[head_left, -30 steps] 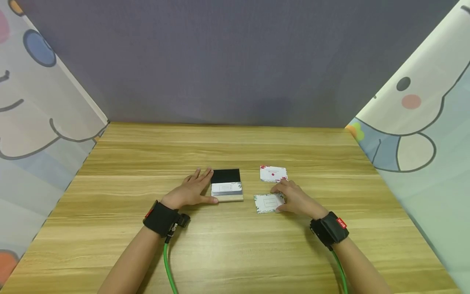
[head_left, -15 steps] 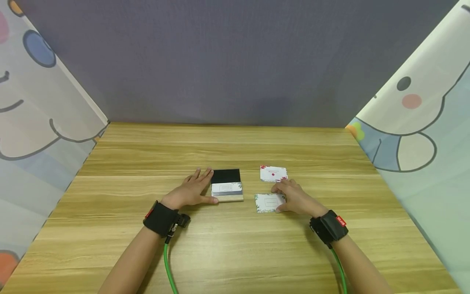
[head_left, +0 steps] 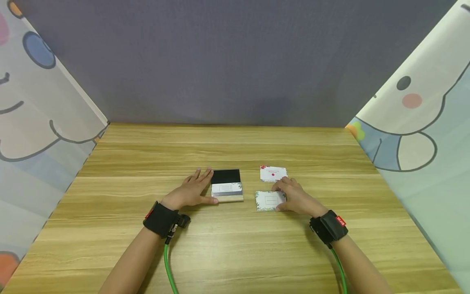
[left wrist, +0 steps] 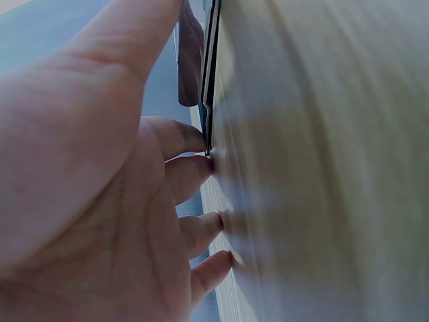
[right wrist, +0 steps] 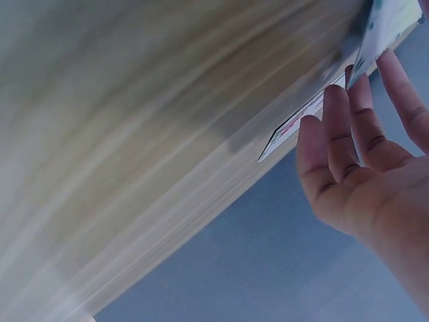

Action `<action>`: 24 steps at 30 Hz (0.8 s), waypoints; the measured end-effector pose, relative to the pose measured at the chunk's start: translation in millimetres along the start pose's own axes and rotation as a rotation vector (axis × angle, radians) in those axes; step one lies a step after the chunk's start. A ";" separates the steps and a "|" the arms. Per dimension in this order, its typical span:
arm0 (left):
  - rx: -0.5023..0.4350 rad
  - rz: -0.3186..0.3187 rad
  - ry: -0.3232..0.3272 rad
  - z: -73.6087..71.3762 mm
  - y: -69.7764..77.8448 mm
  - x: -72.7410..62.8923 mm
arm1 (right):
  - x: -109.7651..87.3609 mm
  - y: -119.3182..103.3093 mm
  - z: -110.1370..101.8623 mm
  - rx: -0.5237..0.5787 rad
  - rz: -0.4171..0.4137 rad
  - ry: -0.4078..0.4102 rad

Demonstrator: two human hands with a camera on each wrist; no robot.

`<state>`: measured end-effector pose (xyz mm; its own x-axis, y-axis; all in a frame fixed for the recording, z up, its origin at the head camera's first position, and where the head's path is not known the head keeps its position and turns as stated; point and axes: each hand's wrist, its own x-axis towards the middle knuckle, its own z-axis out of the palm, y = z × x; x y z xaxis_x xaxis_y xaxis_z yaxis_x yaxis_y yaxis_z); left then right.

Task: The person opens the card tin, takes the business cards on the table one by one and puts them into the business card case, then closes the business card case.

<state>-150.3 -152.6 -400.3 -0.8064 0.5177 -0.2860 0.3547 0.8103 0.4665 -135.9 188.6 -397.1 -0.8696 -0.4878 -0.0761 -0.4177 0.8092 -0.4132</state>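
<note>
A flat black-and-silver card case (head_left: 225, 177) lies on the table, with a leaf-printed white card (head_left: 225, 188) across its middle. My left hand (head_left: 191, 192) is spread at the case's left side, fingers extended and thumb at its near corner. In the left wrist view, fingertips touch the table along the case's edge (left wrist: 209, 74). Between thumb and fingers, my right hand (head_left: 293, 199) pinches a white card with a green leaf border (head_left: 269, 201). The right wrist view shows this card (right wrist: 377, 40) tilted and raised off the table; part of it is out of frame.
A white card with red floral corners (head_left: 272, 173) lies flat just beyond my right hand. Green cables (head_left: 167, 265) run from the wrist straps. The wood-grain table (head_left: 235, 147) ends at a grey back panel (head_left: 227, 61), with cartoon-printed sheets at both sides.
The green-bordered card in my right hand has shifted slightly away from me and its left end sits higher and straighter. My left hand and the case stay in place.
</note>
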 end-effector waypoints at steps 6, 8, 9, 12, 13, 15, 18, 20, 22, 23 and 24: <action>-0.001 0.001 0.000 -0.2 0.5 -0.7 | -0.3 0.3 1.5 0.009 -0.008 0.035; 0.001 0.000 0.000 -0.1 1.0 -0.7 | -0.2 0.5 2.0 0.006 -0.011 0.048; 0.000 0.002 0.001 -0.1 1.2 -0.5 | -0.1 0.5 2.2 0.006 -0.010 0.054; -0.004 0.003 0.002 0.0 1.4 -0.3 | 0.6 0.0 2.6 0.012 0.002 0.063; -0.004 0.003 0.003 0.0 1.3 -0.2 | 0.9 -0.3 2.5 0.019 0.008 0.064; -0.005 0.003 0.004 0.0 1.1 -0.2 | 1.7 -1.0 2.2 0.036 0.023 0.069; -0.002 0.005 0.007 0.2 0.7 -0.4 | 2.6 -1.9 0.9 0.063 0.041 0.074; -0.004 0.007 0.009 0.3 0.5 -0.4 | 3.5 -1.9 0.1 0.083 0.040 0.077; -0.007 0.010 0.010 0.4 0.2 -0.4 | 4.2 -1.8 -0.7 0.107 0.035 0.079; -0.008 0.010 0.011 0.5 0.1 -0.3 | 4.6 -1.2 -0.6 0.118 0.033 0.080; -0.009 0.010 0.011 0.5 0.1 -0.2 | 4.9 -0.6 -0.7 0.124 0.025 0.080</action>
<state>-149.9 -152.5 -400.6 -0.8079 0.5228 -0.2718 0.3587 0.8023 0.4771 -140.1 186.0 -396.6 -0.8994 -0.4368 -0.0173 -0.3647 0.7717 -0.5211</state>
